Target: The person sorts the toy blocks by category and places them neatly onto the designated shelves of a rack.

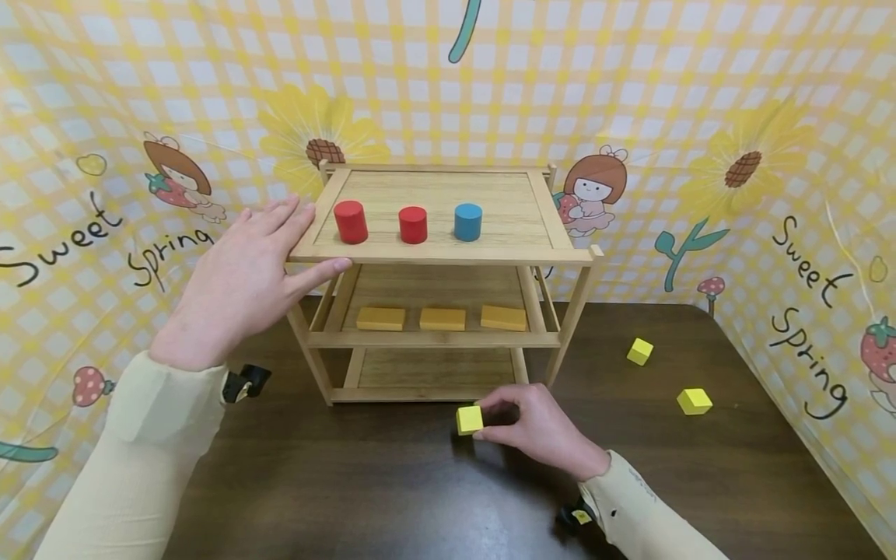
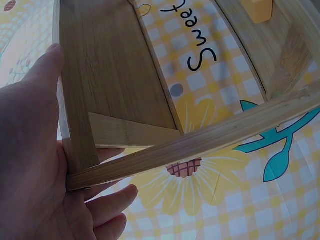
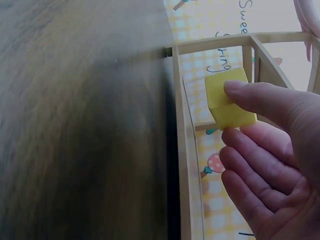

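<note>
A three-tier wooden shelf [image 1: 441, 253] stands on the dark table. My left hand [image 1: 241, 284] holds its front left corner at the top, thumb [image 2: 42, 67] along the front edge and fingers [image 2: 112, 206] past the side rail. Between thumb and fingers, my right hand [image 1: 542, 432] pinches a yellow cube [image 1: 469, 420] in front of the bottom tier; the right wrist view shows the same cube [image 3: 231, 95] near the frame. On the top tier are two red cylinders [image 1: 351, 223] and a blue cylinder [image 1: 468, 223]. Three orange-yellow rectangular blocks [image 1: 442, 319] lie along the middle tier.
Two more yellow cubes [image 1: 640, 351] lie on the table [image 1: 336, 482] to the right of the shelf. Yellow checked cloth [image 1: 434, 117] hangs behind and along both sides. The bottom tier [image 1: 434, 372] shows bare wood.
</note>
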Demonstrator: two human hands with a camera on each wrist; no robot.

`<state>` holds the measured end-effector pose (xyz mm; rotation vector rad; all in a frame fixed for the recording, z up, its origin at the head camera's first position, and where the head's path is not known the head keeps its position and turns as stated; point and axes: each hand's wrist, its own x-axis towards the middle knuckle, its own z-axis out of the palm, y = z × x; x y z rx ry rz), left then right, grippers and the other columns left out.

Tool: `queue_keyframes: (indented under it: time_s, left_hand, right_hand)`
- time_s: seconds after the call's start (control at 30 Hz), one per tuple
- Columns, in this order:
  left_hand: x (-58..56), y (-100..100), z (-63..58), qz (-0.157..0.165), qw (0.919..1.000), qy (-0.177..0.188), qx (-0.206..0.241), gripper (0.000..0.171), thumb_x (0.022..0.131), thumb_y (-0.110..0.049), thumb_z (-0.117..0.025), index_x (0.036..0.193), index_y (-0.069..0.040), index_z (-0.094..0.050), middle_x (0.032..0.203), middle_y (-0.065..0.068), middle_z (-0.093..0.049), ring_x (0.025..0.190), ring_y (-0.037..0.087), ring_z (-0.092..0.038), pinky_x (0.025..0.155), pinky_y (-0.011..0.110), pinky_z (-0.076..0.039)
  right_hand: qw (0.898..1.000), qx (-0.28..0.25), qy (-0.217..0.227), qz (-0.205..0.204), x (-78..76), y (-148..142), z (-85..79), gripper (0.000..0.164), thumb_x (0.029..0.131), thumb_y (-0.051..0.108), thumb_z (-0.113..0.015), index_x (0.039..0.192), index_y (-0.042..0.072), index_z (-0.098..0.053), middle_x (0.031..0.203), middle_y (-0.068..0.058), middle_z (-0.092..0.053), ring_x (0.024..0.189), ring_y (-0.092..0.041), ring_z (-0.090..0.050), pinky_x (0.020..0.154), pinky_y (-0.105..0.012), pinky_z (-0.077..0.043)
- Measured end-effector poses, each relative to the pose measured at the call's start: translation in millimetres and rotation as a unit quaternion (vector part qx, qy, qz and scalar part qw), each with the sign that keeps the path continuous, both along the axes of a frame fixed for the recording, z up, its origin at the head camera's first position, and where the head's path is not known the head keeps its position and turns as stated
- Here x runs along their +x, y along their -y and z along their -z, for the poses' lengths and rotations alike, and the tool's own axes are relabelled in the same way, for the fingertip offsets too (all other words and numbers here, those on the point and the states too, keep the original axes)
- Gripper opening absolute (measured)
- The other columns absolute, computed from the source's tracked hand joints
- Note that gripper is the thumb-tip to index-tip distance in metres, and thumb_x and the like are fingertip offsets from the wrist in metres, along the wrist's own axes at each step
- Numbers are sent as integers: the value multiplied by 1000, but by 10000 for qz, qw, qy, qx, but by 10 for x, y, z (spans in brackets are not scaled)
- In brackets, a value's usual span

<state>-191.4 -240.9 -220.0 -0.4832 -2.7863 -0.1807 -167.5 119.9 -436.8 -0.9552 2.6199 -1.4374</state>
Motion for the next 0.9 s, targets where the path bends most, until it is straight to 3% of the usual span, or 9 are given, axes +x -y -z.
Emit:
queue_keyframes:
  time_s: [0.4,0.9]
  left_hand:
    - [1,5,0,-9,10000,-42,-26,93,99,-70,-44,159,-1,-29,165,20,-24,151,41,-20,123,51,-4]
    - [1,7,12,-22,10000,-34,-4,93,98,-70,-45,160,-3,-29,165,19,-23,150,41,-20,123,50,-4]
  right_hand:
    - [9995,-25,304,-58,-55,224,36,27,82,24,-88,105,14,-77,97,2,-74,91,-21,-70,81,-42,-59]
    - [9995,-196,253,-17,-61,528,177,28,80,20,-90,104,11,-77,94,-2,-74,88,-20,-70,80,-35,-58]
